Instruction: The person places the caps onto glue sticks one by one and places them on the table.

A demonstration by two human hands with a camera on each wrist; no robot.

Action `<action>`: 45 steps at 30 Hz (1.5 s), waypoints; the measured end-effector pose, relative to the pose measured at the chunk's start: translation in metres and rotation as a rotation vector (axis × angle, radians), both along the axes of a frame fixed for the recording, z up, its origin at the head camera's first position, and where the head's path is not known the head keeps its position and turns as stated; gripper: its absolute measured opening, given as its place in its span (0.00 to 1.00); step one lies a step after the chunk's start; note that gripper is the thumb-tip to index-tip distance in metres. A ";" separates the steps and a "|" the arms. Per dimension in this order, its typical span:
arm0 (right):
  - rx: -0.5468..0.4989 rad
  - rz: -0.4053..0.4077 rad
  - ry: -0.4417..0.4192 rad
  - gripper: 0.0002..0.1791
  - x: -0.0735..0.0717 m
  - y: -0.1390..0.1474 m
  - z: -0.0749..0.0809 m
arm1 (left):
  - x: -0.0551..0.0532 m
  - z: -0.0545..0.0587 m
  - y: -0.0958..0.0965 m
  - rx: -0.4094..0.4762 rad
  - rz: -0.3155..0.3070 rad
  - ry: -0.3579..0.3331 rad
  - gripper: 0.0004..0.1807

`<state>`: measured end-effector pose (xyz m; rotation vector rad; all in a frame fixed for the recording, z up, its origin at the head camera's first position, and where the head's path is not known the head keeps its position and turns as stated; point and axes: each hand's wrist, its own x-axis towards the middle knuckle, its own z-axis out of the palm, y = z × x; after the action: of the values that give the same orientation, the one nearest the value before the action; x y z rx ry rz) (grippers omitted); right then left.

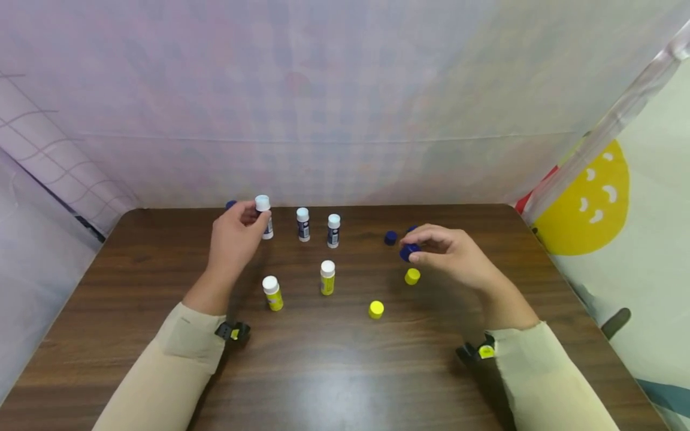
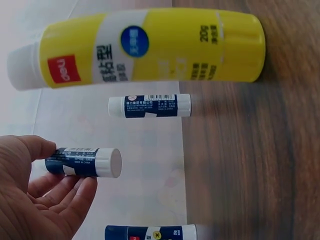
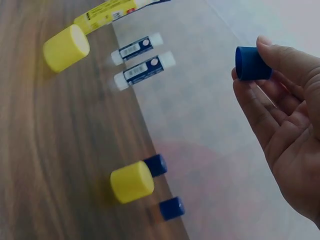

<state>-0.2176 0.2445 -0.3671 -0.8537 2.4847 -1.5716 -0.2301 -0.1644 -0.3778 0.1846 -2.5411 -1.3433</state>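
My left hand (image 1: 235, 236) grips an uncapped blue glue stick (image 2: 72, 162), which is raised off the table with its white end up. My right hand (image 1: 450, 254) pinches a blue cap (image 3: 253, 63) between thumb and fingers, above the table. Two uncapped blue glue sticks, one of them (image 1: 303, 225) nearer the left hand and the other (image 1: 333, 231) farther right, stand upright. Beyond the left hand shows the blue top (image 1: 231, 205) of another stick, mostly hidden in the head view. Closer to me stand two uncapped yellow glue sticks (image 1: 272, 293) (image 1: 327, 278).
Near the right hand lie two more blue caps (image 1: 390, 238) (image 1: 412, 228), the second partly hidden by the fingers. Two yellow caps (image 1: 412, 276) (image 1: 376, 309) sit closer to me. A pale cloth (image 1: 345, 120) hangs behind the brown wooden table (image 1: 334, 371).
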 end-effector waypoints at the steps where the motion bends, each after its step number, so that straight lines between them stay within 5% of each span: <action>1: -0.001 0.001 0.000 0.13 -0.001 -0.002 0.002 | 0.000 0.000 0.001 -0.003 -0.007 0.005 0.25; 19: -0.093 0.061 0.063 0.13 0.002 -0.025 0.013 | 0.007 0.003 0.010 0.002 -0.061 0.139 0.22; 45: -0.146 0.072 0.100 0.14 0.009 -0.035 0.018 | 0.032 0.022 0.023 0.009 -0.127 0.164 0.22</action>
<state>-0.2083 0.2092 -0.3494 -1.0547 2.3977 -1.7437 -0.1977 -0.1418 -0.3562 -0.0838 -2.4449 -1.3548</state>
